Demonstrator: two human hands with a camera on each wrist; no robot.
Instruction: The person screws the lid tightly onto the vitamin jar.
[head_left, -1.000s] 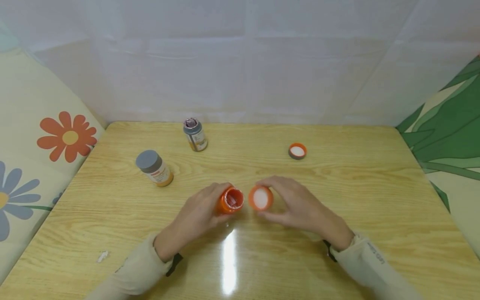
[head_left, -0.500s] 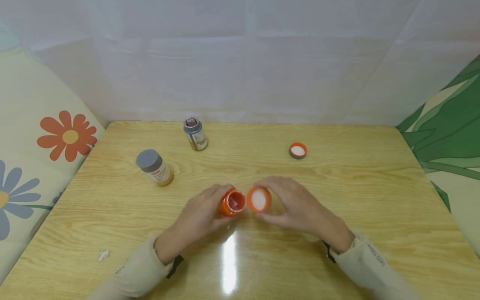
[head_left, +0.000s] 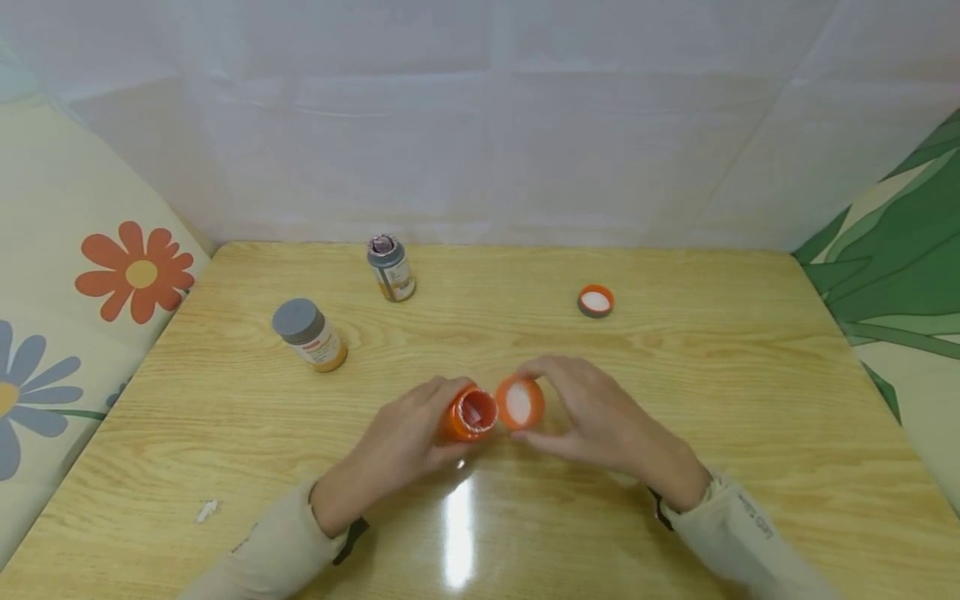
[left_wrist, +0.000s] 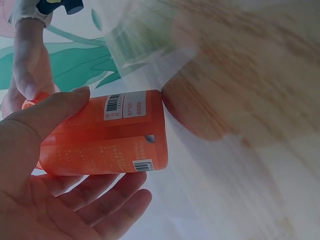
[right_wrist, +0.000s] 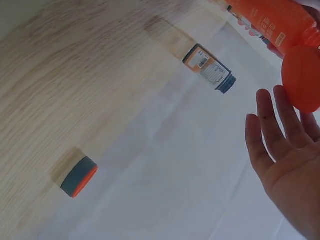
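My left hand (head_left: 408,433) grips an orange bottle (left_wrist: 120,132) round its body, its uncovered mouth facing up and tilted toward the right. Barcodes and printed text show on its side in the left wrist view. An orange cap (head_left: 520,402) with a white lining is pinched at its edge by my right hand (head_left: 596,417), lining turned up toward the head camera. Cap and bottle mouth are side by side, almost touching. In the right wrist view, the smooth outer face of the cap (right_wrist: 302,79) shows beside the bottle, with several of my right fingers stretched out.
A grey-lidded jar (head_left: 309,336) stands at the left of the wooden table (head_left: 720,367). Behind it is an uncapped bottle (head_left: 392,268) with a grey neck. A loose grey and orange cap (head_left: 596,301) lies lining up at the back right. A white scrap (head_left: 206,510) lies front left.
My left hand has shifted slightly right and toward me with the bottle. My right hand moved the cap a little left, then slightly back, so the gap to the bottle is smaller.
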